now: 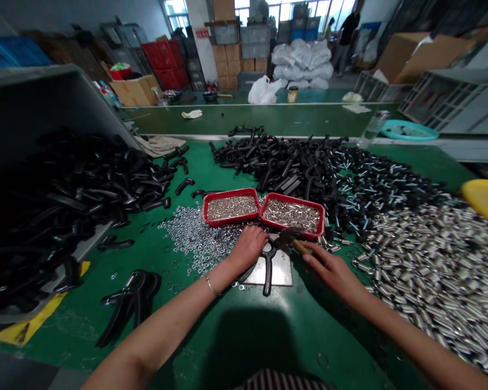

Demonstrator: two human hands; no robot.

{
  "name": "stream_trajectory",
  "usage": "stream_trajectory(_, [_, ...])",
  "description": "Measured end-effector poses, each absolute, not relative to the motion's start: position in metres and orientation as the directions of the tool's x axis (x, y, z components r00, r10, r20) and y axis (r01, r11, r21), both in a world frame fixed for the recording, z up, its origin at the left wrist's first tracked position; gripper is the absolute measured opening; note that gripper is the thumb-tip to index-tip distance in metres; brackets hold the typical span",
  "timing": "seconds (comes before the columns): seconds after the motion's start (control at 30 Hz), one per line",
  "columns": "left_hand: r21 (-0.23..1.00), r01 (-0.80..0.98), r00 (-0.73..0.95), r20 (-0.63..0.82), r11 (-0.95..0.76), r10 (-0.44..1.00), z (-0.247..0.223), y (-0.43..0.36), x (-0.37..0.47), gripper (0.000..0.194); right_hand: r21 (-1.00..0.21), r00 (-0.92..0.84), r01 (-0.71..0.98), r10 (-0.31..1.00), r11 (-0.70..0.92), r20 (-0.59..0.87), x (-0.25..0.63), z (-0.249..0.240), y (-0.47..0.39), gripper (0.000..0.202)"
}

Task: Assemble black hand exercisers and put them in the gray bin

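At the left edge of the frame, a grey crate [24,100] is standing, and many black handles [114,184] are filling it and lying over its edge. In the lower left, some loose handles [136,298] are resting on the green desk [179,336]. Going toward the middle, a heap of small washers [199,238] is spreading beside a red tray [231,220], which is holding small metal pieces. Just below this tray, the left hand [250,244] is bending its fingers down beside the ring of a black clamp [268,271]; I cannot tell if they are pinching it. This clamp is lying in the centre of the frame, on a metal plate [284,273], with its leg pointing down. A second red tray [276,224] is sitting above the plate, also carrying metal pieces. To the right of the clamp, the right hand [327,265] is closing its fingers around the wooden handle of a hammer [300,247], whose head is staying near the ring. Farther right, many metal cylinders [439,271] are covering the desk, and a yellow lid [486,200] is showing at the right edge.
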State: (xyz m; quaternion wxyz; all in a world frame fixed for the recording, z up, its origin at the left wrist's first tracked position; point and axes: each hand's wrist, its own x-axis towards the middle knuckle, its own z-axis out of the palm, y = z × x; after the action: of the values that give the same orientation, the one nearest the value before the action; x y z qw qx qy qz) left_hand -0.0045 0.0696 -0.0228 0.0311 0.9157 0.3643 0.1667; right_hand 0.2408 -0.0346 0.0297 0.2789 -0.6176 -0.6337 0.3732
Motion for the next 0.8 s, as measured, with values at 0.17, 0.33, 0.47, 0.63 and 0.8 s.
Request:
stream_trajectory(0.17, [0.302,0.679,0.569,0.36,-0.67,0.739,-0.011,0.036,-0.026,0.027,-0.788,-0.12,0.588,0.983,0.182,0.137,0.234,0.063,-0.028,0.05])
stream_trajectory(0.33, [0.239,0.611,0.689,0.309,-0.755,0.656,-0.011,0.011,-0.039,0.027,-0.679,-0.279,0.673,0.951,0.292,0.132,0.222,0.054,-0.009,0.046])
stream_trajectory(0.47, [0.257,0.627,0.661,0.323,-0.735,0.677,-0.016,0.009,-0.035,0.028,-0.69,-0.346,0.655,0.934,0.309,0.089,0.219,0.045,0.004,0.048])
stream_trajectory(0.63, [0.346,0.65,0.603,0.307,-0.677,0.736,-0.008,0.009,-0.037,0.026,-0.634,-0.365,0.672,0.916,0.383,0.167,0.217,0.045,0.0,0.048])
stream_trajectory(0.8, [0.391,0.807,0.377,0.237,-0.443,0.896,0.004,-0.003,-0.047,0.022,-0.647,-0.435,0.62,0.881,0.444,0.187,0.214,0.044,-0.018,0.051])
